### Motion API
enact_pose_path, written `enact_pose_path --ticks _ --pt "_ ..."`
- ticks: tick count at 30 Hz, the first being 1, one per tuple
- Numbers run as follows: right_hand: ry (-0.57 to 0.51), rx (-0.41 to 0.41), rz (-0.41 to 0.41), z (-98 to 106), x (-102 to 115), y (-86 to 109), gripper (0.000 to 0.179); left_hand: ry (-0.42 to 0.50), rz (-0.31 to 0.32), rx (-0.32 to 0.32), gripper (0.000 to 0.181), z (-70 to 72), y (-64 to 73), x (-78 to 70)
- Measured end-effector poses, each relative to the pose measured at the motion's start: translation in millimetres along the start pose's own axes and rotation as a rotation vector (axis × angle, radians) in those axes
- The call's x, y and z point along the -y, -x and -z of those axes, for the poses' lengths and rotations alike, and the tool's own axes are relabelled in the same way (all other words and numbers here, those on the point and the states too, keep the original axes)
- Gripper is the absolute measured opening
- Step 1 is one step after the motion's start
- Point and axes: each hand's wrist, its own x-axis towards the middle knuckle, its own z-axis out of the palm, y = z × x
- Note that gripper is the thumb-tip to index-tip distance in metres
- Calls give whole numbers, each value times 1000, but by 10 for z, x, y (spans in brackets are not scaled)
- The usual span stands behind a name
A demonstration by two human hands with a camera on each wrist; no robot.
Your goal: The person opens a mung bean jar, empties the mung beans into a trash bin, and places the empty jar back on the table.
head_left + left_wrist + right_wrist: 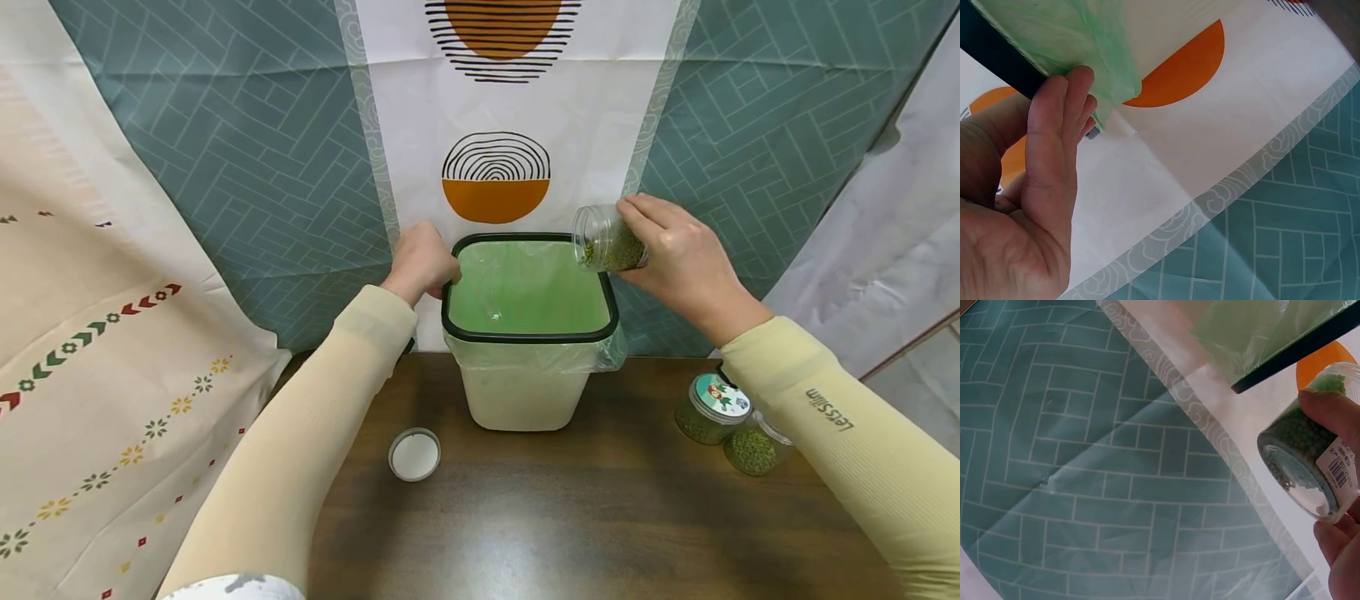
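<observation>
A pale trash bin (525,398) with a black rim stands on the table, lined with a thin green plastic bag (525,287). At its left side my left hand (423,265) pinches the rim; the left wrist view shows the fingers (1054,125) against the black rim and the bag. My right hand (675,254) grips a clear plastic jar (609,239) tipped on its side, its open mouth over the bin's right edge. Small green granules (1300,431) lie inside the jar, and a barcode label shows on it in the right wrist view.
A round lid (415,455) with a white inside lies on the dark wooden table (517,525), left of the bin. Two more jars of green granules, a lidded jar (708,408) and a second jar (756,446), stand under the right forearm. A patterned cloth (255,167) hangs behind.
</observation>
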Motion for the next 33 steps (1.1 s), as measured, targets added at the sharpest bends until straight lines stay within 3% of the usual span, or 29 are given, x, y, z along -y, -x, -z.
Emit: enact_pose_path --ticks 17,25,33 --pt "6 -3 28 -20 21 -7 84 -6 0 -10 7 4 -6 -1" --pt "2 10 22 -8 31 -4 85 -30 -40 -30 5 1 13 -11" --pt "3 19 22 -12 51 -9 88 -14 -27 -20 7 0 11 6"
